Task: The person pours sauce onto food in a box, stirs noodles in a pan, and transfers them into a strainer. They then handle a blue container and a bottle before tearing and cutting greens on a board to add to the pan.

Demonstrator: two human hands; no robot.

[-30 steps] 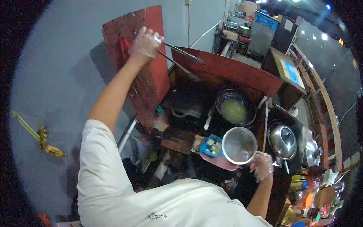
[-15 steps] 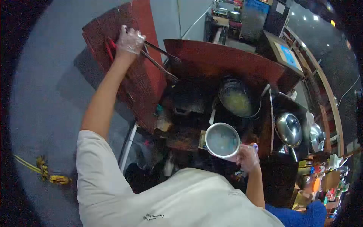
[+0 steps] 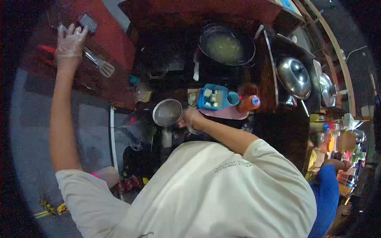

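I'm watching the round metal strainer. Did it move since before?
Yes. The strainer in the right hand went left: it sat right of the blue tub, toward the lidded pot; now it sits left of the tub.

Strainer [image 3: 167, 112] handle hidden in right fist; blue tub [image 3: 212, 97] contents unclear.

A dark wok [image 3: 226, 43] of pale yellowish liquid sits at the back of the worktop [image 3: 178, 79]. To its right lie two shiny domed lids [image 3: 294, 77]. A blue tray [image 3: 212, 96] of pale cubes sits beside an orange bottle [image 3: 248, 104]. A person's blue sleeve [image 3: 326, 194] shows lower right.
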